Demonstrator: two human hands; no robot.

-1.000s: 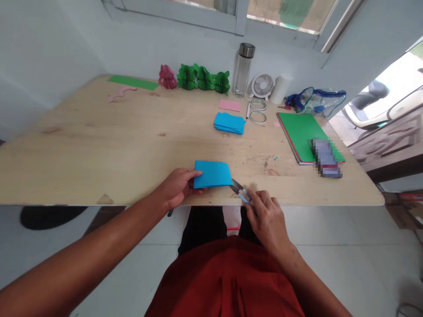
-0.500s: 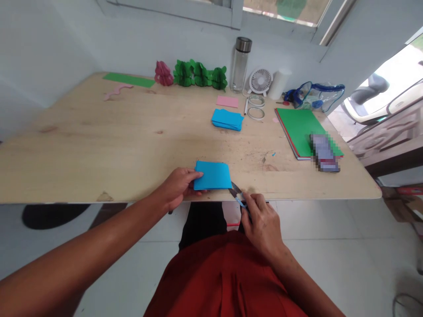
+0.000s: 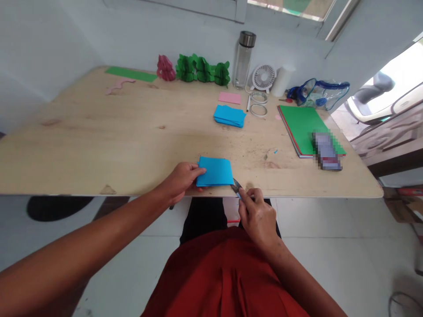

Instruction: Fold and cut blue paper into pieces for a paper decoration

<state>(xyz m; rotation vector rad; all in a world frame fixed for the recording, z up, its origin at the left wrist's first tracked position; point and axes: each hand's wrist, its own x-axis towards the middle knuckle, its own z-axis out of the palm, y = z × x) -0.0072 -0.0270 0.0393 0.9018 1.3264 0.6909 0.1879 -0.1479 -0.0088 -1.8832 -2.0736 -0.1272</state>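
My left hand point(image 3: 185, 179) pinches the left edge of a small stack of blue paper point(image 3: 216, 171), thumb on top and fingers beneath. The stack is held close to the front edge of the table. In my right hand point(image 3: 259, 213) is a pair of scissors point(image 3: 236, 186), its fingers closed around the handles. The blades are parted a little and point up and left at the lower right corner of the blue paper. My fingers hide most of the scissor handles.
On the wooden table point(image 3: 132, 141) lie another blue paper stack point(image 3: 229, 115), a pink paper point(image 3: 230, 97), tape rolls point(image 3: 258, 110) and a green folder point(image 3: 302, 125) with a phone point(image 3: 327, 152). Along the wall stand green paper decorations point(image 3: 201, 70), a glass bottle point(image 3: 243, 61) and a small fan point(image 3: 263, 78).
The view has shifted slightly. Both hands keep their holds, and the scissors stay at the lower right corner of the paper, with their blades looking a little less spread.
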